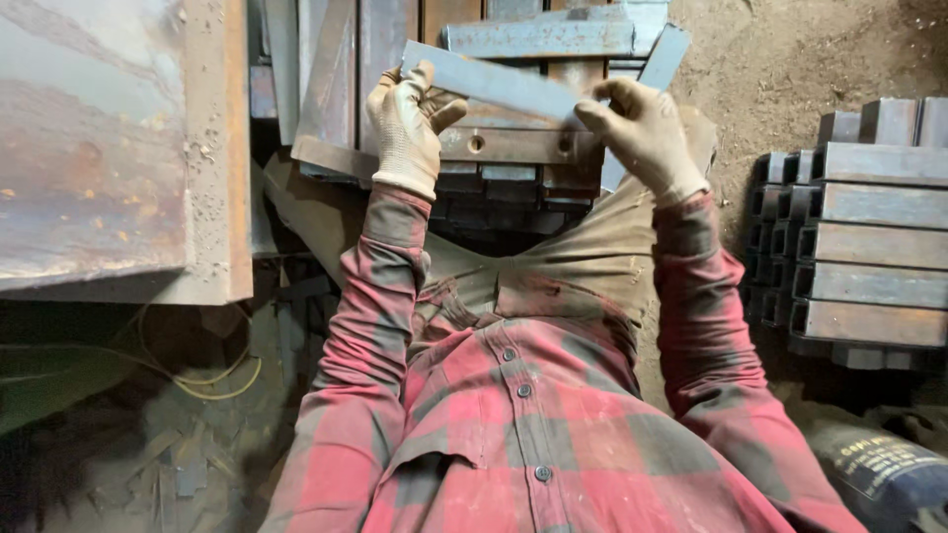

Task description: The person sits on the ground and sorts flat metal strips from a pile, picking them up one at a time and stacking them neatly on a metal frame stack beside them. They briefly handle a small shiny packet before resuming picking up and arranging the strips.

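Fingers (420, 84) of the gloved left hand (405, 123) clamp the left end of a flat grey steel bar (494, 84); its long axis runs left to right, sloping slightly down toward the right hand (642, 133), which grips the other end. Beneath the fingers lies a rusty drilled bar (518, 145); far right, stacked steel channel pieces (869, 247) on the dirt floor (790, 59).

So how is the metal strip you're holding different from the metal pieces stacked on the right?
The flat steel strip is thin and flat; the stacked steel channel pieces are thick and box-like with hollow ends. The strip is lifted, held at each end by the left hand and right hand; the channel pieces rest untouched on the dirt floor. The strip is a single piece; the channels form a neat pile. Both look grey and rusty.
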A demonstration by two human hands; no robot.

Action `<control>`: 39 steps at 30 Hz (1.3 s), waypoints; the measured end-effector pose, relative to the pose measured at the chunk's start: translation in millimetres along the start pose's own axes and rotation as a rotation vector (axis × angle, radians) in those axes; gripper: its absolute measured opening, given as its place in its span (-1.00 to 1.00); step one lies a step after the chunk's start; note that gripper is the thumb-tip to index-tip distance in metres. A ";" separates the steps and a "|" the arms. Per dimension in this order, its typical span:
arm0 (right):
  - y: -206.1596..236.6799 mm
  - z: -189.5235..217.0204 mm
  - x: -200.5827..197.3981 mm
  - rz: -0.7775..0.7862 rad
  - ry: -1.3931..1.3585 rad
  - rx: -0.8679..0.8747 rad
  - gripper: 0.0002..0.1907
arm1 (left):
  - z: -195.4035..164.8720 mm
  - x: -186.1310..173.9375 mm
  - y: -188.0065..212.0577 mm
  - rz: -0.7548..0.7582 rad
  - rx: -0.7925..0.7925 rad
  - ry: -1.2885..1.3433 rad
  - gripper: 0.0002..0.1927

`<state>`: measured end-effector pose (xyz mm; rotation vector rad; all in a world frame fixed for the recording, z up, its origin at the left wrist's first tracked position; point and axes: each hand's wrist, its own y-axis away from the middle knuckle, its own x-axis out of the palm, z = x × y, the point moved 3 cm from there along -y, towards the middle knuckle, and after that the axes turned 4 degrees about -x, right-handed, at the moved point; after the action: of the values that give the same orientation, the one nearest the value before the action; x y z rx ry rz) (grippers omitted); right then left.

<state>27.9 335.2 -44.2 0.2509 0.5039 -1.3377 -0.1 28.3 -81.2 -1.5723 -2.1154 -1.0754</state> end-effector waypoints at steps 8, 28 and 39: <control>-22.8 -48.5 4.2 -0.234 -0.284 0.171 -0.75 | -14.4 5.2 -17.0 -0.068 0.335 -0.932 -0.82; -34.6 -45.4 -9.7 -0.111 0.132 0.266 -0.83 | -37.0 -36.5 -29.9 0.094 0.818 -1.496 -0.85; -48.7 -70.9 -15.7 -0.053 0.612 0.220 -0.77 | -32.1 -31.5 -22.6 0.003 0.898 -1.601 -0.75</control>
<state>-36.1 369.9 -92.7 0.8480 0.8768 -1.3604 -15.6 -19.1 -87.9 -1.9450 -2.5199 1.5914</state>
